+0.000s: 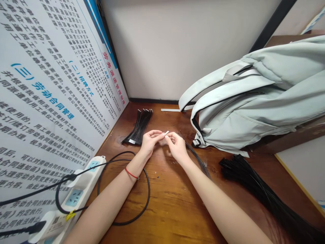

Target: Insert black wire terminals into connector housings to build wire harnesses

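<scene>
My left hand [150, 142] and my right hand [177, 146] meet above the wooden desk [162, 206], their fingertips pinching a small white strip [166, 133] from either side. A thin black strand bundle [195, 156] runs from under my right hand down the desk. Just beyond my left hand lies a bundle of black ties [139, 127] with a white tag at its lower end. A red cord bracelet [131, 173] circles my left wrist.
A large heap of long black ties [256, 193] lies at the right. A pale green backpack [254, 95] rests at the back right, with a white strip [172, 110] beyond it. A white power strip [83, 183] and looped black cable [127, 193] lie left, beside a printed poster [50, 78].
</scene>
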